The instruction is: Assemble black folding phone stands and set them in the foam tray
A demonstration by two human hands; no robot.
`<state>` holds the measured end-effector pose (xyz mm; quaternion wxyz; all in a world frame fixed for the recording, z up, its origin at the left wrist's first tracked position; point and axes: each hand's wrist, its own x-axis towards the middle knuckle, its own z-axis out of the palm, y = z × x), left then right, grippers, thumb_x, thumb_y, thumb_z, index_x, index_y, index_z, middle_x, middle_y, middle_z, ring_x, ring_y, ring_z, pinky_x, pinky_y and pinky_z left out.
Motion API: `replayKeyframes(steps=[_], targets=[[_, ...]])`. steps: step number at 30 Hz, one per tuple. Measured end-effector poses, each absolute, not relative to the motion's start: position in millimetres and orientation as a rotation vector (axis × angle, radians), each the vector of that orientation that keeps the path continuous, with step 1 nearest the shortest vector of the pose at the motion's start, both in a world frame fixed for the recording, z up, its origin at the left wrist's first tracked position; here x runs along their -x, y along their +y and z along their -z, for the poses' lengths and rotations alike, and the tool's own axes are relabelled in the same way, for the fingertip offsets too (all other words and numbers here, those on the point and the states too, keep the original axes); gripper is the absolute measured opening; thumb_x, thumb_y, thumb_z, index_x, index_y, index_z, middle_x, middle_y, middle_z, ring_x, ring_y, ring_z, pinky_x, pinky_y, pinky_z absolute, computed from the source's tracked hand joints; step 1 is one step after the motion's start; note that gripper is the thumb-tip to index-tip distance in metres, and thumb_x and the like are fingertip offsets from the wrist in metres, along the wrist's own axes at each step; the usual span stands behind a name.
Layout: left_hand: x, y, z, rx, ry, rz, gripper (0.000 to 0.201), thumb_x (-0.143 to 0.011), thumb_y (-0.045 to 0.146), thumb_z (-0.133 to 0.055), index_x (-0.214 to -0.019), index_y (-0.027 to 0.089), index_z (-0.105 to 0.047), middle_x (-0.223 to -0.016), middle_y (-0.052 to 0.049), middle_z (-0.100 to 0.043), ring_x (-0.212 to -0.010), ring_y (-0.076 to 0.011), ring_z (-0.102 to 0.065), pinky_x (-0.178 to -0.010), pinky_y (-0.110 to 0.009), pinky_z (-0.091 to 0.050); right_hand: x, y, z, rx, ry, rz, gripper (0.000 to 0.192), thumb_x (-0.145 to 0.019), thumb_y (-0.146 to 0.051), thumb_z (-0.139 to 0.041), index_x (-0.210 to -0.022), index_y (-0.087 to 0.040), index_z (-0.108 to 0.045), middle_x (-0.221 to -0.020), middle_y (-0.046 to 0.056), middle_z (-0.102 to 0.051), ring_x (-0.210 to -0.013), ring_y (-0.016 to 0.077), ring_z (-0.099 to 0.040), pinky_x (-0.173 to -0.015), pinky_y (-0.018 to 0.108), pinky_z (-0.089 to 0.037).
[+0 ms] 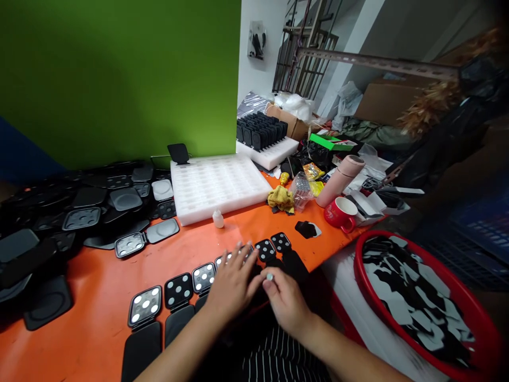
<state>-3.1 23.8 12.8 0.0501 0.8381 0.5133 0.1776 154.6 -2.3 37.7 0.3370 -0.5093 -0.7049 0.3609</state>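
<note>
A row of opened black hinged cases lies along the front of the orange table, each with several pale round spots; a near one [145, 306] is at the row's left end. My left hand [233, 281] rests over the middle of this row, fingers stretched out flat and holding nothing I can see. Beside it, my right hand [287, 303] is closed, with a small pale round piece [270, 276] showing between thumb and fingers. The left thumb reaches close to that piece. Both hands partly hide the cases under them. A small white bottle [218, 219] stands beyond the row.
A white foam tray [222, 185] stands against the green panel [119, 79]. Many black cases pile up at left [89, 196]. At right are a yellow cloth [281, 198], a pink flask [341, 180], a red mug [341, 214] and a red tub [360, 260] of black and white scraps.
</note>
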Motion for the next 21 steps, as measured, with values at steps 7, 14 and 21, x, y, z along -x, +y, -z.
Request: replayKeyframes(steps=[7, 14, 21], targets=[[140.8, 58.5, -10.2, -2.271, 2.183, -0.335, 0.045, -0.086, 0.037, -0.035, -0.127, 0.018, -0.040, -0.136, -0.012, -0.036, -0.123, -0.0272, -0.033, -0.099, -0.042, -0.026, -101.0, -28.4, -19.3, 0.925, -2.321, -1.055, 0.024, -0.085, -0.036, -0.040, -0.087, -0.020, -0.059, -0.072, 0.004, -0.063, -0.067, 0.0165, -0.058, -0.062, 0.025, -0.040], [222.8, 81.6, -10.2, -1.984, 2.375, -0.191, 0.060, -0.079, 0.044, -0.037, -0.129, 0.011, -0.036, -0.127, -0.019, -0.043, -0.118, -0.0378, -0.036, -0.091, -0.049, -0.030, -82.2, -41.2, 21.7, 0.786, -2.434, -1.139, 0.030, -0.080, -0.048, -0.046, -0.076, -0.023, -0.063, -0.067, 0.002, -0.066, -0.061, 0.0152, -0.061, -0.056, 0.021, -0.043], [232.0, 88.6, -9.5, -1.765, 2.275, -0.171, 0.071, -0.067, 0.055, -0.050, -0.120, 0.009, -0.046, -0.105, -0.020, -0.058, -0.096, -0.0372, -0.055, -0.076, -0.042, -0.043, -97.7, -31.7, 4.6, 0.898, -2.290, -1.216, 0.026, -0.082, -0.038, -0.042, -0.083, -0.020, -0.061, -0.074, 0.003, -0.065, -0.066, 0.0150, -0.059, -0.058, 0.022, -0.041]])
